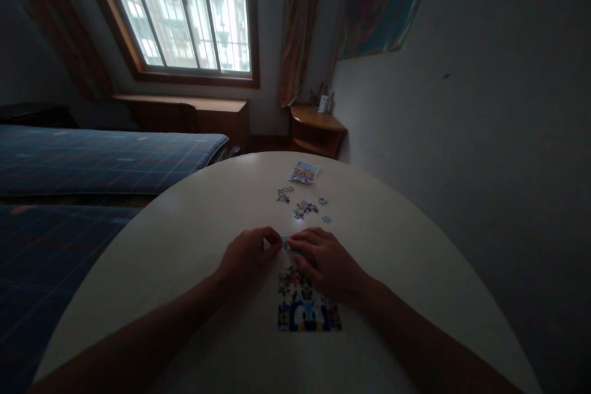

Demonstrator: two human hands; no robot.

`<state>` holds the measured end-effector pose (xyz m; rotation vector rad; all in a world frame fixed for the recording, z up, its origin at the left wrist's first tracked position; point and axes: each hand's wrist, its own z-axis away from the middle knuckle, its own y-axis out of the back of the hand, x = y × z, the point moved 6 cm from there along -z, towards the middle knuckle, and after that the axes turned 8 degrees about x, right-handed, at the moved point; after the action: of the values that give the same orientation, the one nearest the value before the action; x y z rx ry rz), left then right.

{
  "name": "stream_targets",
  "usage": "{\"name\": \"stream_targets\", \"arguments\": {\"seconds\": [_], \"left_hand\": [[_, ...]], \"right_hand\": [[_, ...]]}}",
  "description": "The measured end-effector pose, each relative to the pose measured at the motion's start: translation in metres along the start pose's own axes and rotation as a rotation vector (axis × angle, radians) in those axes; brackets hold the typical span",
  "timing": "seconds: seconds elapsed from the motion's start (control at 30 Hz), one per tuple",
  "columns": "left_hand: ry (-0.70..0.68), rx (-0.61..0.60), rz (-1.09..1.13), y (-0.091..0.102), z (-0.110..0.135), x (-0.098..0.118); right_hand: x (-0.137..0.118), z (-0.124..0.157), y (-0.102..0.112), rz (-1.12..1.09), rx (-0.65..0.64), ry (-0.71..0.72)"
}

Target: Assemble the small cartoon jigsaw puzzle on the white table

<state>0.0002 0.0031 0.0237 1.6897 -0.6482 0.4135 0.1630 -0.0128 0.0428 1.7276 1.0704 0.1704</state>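
Observation:
A few joined jigsaw puzzle pieces (285,243) lie on the table between my hands. My left hand (252,251) pinches their left end between thumb and fingertips. From the other side, my right hand (325,258) has its fingers curled down on their right end, hiding part of them. Just nearer to me lies a partly assembled jigsaw puzzle (307,314) with a blue cartoon face; its upper right is covered by my right hand. Beyond my hands is a small heap of loose puzzle pieces (305,209).
Another cluster of pieces (284,194) and a printed picture packet (304,172) lie farther back on the round white table (194,221). A bed with a plaid cover (106,160) stands to the left. A wall (484,135) runs along the right.

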Motion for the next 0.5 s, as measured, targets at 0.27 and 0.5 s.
{"name": "stream_targets", "arguments": {"seconds": [0.27, 0.5], "left_hand": [[-0.075, 0.031, -0.095, 0.0, 0.001, 0.011], [-0.155, 0.031, -0.202, -0.002, 0.003, 0.012]], "right_hand": [[0.001, 0.001, -0.002, 0.008, -0.03, 0.006], [0.0, 0.001, 0.001, -0.024, -0.003, 0.001]]}}
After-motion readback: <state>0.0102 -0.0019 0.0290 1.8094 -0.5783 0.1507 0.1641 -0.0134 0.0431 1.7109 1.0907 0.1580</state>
